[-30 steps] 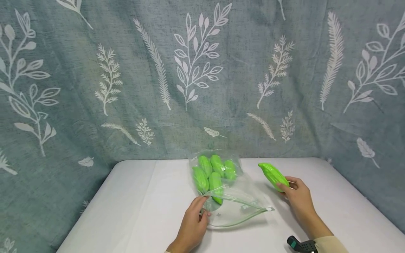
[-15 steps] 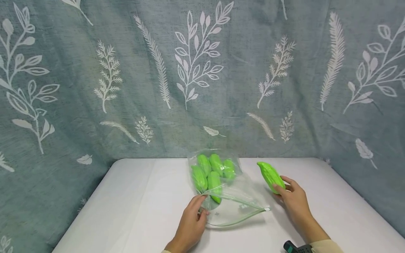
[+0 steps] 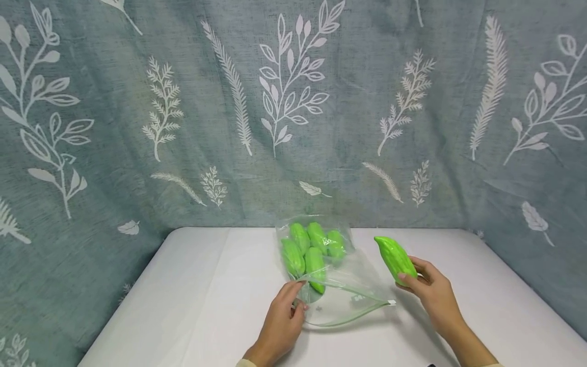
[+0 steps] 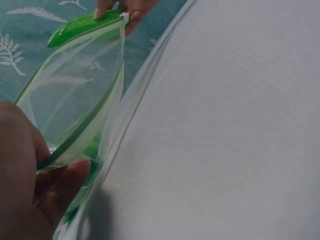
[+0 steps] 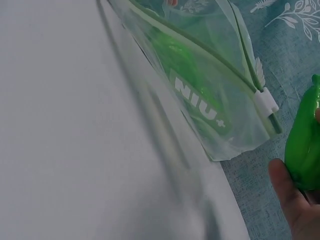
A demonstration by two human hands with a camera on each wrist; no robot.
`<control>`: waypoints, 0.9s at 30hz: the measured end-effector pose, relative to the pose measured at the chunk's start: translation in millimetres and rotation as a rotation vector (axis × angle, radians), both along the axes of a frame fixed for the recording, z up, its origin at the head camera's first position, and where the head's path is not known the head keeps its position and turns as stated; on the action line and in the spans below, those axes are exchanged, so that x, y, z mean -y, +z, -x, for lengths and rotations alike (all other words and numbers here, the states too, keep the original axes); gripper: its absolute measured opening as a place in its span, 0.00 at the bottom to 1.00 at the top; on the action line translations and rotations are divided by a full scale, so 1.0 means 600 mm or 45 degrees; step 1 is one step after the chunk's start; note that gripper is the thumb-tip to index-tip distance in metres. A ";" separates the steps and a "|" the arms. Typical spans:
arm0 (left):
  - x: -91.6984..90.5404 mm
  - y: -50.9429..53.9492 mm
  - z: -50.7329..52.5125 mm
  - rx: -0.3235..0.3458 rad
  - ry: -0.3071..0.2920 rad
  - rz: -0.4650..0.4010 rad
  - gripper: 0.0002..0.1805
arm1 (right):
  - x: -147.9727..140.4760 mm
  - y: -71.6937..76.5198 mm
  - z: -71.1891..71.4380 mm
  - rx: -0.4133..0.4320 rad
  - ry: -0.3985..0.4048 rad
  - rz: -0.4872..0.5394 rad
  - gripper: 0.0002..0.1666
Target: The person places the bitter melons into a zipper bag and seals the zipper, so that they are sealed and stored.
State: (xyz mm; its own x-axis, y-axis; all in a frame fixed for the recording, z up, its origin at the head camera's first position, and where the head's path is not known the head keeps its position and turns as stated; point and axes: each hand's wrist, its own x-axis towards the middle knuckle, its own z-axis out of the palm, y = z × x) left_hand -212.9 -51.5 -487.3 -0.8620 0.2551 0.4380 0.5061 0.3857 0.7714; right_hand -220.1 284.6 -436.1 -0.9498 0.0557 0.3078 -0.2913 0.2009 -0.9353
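Observation:
A clear zip bag [image 3: 355,270] lies on the table with its green-edged mouth gaping. Inside it are several bright green, ridged bitter melons [image 3: 315,265]. My left hand [image 3: 281,318] pinches the left end of the bag's mouth; the left wrist view shows the thumb [image 4: 65,187] on the lower lip. To the right of the bag, my right hand [image 3: 433,293] grips another bitter melon [image 3: 393,257] by its blunt end, its tip up and to the left. That melon [image 5: 302,145] is apart from the bag's white slider [image 5: 266,102] in the right wrist view.
A white-covered table [image 3: 192,290] stretches under both hands. Behind it hangs a grey-green curtain [image 3: 339,137] with white leaf prints. White lettering [image 5: 199,100] shows on the bag's side.
My right hand has turned the bitter melon slightly more upright beside the bag. The left hand keeps its pinch on the bag's mouth. The head view has shifted a little.

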 end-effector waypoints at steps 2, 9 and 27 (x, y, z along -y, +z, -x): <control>0.000 0.001 0.000 0.004 -0.004 0.003 0.24 | 0.006 0.004 -0.008 -0.015 0.027 -0.019 0.34; 0.000 0.003 0.000 0.019 -0.012 -0.014 0.25 | 0.031 0.023 -0.030 -0.040 0.099 -0.102 0.31; -0.004 -0.003 0.004 0.011 -0.021 -0.016 0.26 | 0.074 0.018 -0.049 -0.046 0.377 -0.080 0.27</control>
State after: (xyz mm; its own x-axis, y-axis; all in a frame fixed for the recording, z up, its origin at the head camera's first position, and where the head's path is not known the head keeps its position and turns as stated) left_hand -215.3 -49.3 -489.2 -0.8614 0.2639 0.4341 0.5059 0.3675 0.7804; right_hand -190.9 240.5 -425.2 -0.9103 -0.2422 0.3357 -0.3786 0.1594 -0.9117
